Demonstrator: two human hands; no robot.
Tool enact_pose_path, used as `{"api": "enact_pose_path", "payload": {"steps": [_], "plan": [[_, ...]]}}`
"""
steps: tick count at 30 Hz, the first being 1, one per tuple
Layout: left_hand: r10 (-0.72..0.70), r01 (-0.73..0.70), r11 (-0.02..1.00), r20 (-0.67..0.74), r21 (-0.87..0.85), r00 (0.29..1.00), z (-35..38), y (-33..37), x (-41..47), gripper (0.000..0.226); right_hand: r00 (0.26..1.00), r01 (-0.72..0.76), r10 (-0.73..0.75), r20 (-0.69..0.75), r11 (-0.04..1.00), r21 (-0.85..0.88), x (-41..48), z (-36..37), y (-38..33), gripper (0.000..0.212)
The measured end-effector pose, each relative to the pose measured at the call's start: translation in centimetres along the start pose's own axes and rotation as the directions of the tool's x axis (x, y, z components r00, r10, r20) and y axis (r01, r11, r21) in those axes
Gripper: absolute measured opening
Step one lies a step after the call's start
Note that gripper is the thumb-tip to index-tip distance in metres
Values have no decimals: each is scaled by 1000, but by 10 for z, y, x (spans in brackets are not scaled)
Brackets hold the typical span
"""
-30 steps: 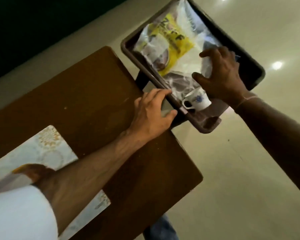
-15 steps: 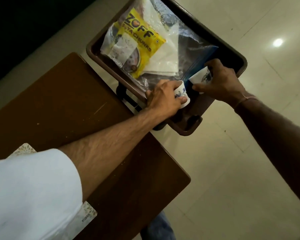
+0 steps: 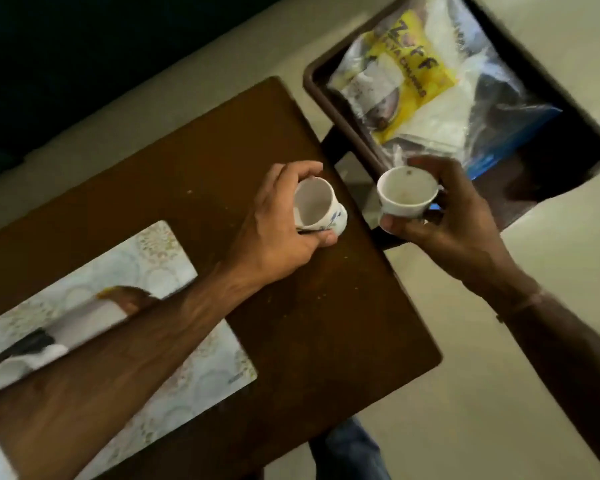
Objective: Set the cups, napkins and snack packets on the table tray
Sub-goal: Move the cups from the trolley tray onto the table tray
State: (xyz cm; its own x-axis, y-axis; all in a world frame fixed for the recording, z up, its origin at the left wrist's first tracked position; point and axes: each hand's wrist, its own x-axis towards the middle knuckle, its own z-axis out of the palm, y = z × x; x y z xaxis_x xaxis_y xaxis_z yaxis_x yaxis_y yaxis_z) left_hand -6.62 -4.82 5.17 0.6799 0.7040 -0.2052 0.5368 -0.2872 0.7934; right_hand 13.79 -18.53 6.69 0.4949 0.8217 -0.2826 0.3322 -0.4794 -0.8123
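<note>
Here the brown wooden counter (image 3: 194, 188) fills the left and middle of the scene, with a pale patterned placemat (image 3: 201, 368) lying on its near left part. Beyond its far right corner sits a dark brown tray (image 3: 589, 147), which holds a yellow snack packet (image 3: 413, 81) inside clear plastic, white napkins (image 3: 440, 112) just right of it, and a blue-edged bag (image 3: 520, 133) further right.

The left hand (image 3: 278, 233) is over the counter's right edge, its grip closed around a white cup (image 3: 317, 211) with a blue pattern, tilted so the mouth faces left and up. The right hand (image 3: 454, 216) is just to the right, over the gap between counter and tray, fingers pinching a second white cup (image 3: 406, 195) held upright, mouth up. The two cups are near each other, not touching.
</note>
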Motion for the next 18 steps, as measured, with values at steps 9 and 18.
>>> {"api": "enact_pose_path", "payload": {"steps": [9, 18], "plan": [[-101, 100, 982, -8, 161, 995, -104, -109, -120, 74, 953, 146, -140, 270, 989, -2, -58, 148, -71, 75], [-52, 9, 965, 158, 264, 986, -167, -198, -210, 66, 858, 301, -248, 450, 952, -49, -120, 279, -100, 75]]}}
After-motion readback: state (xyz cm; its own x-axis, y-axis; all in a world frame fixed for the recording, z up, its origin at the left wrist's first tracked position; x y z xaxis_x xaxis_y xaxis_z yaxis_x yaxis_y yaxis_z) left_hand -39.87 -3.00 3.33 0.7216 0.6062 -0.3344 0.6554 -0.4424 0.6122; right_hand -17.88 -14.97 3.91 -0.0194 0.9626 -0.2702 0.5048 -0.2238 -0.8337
